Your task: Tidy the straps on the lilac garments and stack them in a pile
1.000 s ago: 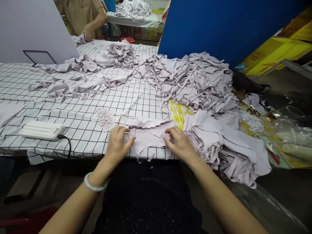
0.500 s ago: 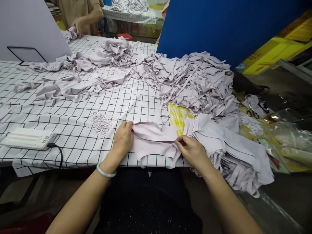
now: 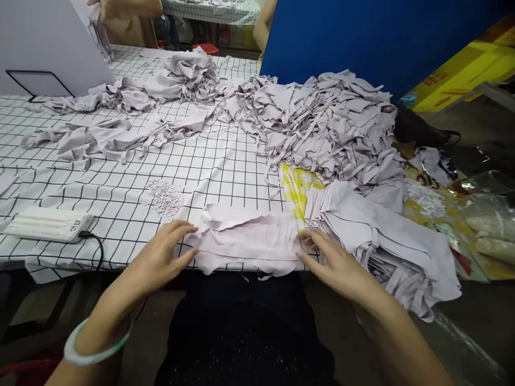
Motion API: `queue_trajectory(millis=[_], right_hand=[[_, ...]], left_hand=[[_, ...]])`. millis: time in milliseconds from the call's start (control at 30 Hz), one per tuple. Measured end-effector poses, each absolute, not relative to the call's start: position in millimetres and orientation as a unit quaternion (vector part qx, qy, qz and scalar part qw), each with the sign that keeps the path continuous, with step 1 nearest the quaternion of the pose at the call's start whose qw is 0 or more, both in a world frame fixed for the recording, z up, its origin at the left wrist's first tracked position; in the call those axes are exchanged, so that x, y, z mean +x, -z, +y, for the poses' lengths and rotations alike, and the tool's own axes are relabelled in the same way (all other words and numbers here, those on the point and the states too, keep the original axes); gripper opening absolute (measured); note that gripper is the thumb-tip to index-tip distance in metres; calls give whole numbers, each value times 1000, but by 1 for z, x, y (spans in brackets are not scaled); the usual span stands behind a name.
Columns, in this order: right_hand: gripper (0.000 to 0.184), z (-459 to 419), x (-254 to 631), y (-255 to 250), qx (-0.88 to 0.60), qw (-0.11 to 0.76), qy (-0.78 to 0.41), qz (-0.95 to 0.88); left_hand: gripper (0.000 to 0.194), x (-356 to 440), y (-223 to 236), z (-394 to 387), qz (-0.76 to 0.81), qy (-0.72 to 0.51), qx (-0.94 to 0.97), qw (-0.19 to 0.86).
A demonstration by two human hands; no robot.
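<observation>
A pale lilac cloth piece [image 3: 249, 238] lies spread at the table's front edge, its upper layer partly folded back. At its left end is my left hand [image 3: 167, 252], thumb and fingers apart, fingertips beside the fabric's edge. My right hand [image 3: 328, 260] is at the other end, also with thumb and fingers apart, its tips at the cloth's right edge. Right of that hand, a stack of similar cloth pieces [image 3: 386, 230] hangs partly over the table edge. Behind it rises a large tangled heap of the same fabric [image 3: 330, 123].
Small cloth snippets [image 3: 164, 198] lie on the checked tablecloth [image 3: 225, 161]. A white power bank [image 3: 50, 224] with a black cable sits left. Scissors [image 3: 427, 179] lie at right. A blue panel [image 3: 362, 43] stands behind the heap. Across the table, a person's hand [image 3: 107, 8] holds fabric.
Both hands have let go of the cloth's edge and opened. My left hand has moved left; the cloth now lies flatter. The person across has raised some fabric.
</observation>
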State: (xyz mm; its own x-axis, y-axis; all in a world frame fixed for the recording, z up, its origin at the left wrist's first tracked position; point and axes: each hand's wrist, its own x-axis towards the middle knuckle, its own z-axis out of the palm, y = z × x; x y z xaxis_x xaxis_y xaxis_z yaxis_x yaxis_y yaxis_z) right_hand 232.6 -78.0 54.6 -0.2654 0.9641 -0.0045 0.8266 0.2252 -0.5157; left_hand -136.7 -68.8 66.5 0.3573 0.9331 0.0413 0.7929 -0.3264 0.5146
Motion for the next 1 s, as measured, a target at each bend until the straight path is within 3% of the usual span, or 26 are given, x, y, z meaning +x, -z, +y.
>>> queue_trajectory(millis=[100,200,267,400,567,667,767,833,900,1000], right_hand=[[29,-52,221,-42,-618,203,-139,-747],[28,-30,210,-21,-622,177,-72,-759],[22,-24,208,-11,-614,172,-54,-769],[18,-26,207,-3,-620,189,-4,-761],[14,-20,203,-3,-645,186,3,-741],[10,-15,201,-8,-655,229,-58,-717],[6,-19,204,-20,-634,347,-190,-665],[2,-27,209,-31,-569,418,-312,-636],[2,-36,220,-43,-484,437,-423,-629],[7,-48,238,-60,-430,373,-484,-665]], left_hand=[[28,-116,-65,-44,507,-133,846,98],[14,-95,-50,-14,462,-37,885,39],[17,-92,-43,-1,470,-37,882,16],[19,-105,-41,5,505,-144,850,53],[15,-103,-42,5,387,-91,915,67],[15,-103,-49,15,416,-137,895,86],[17,-115,-72,18,419,-213,841,270],[24,-125,-93,12,379,-198,801,420],[33,-134,-112,0,330,-145,787,500],[32,-144,-129,-18,336,-95,835,425]])
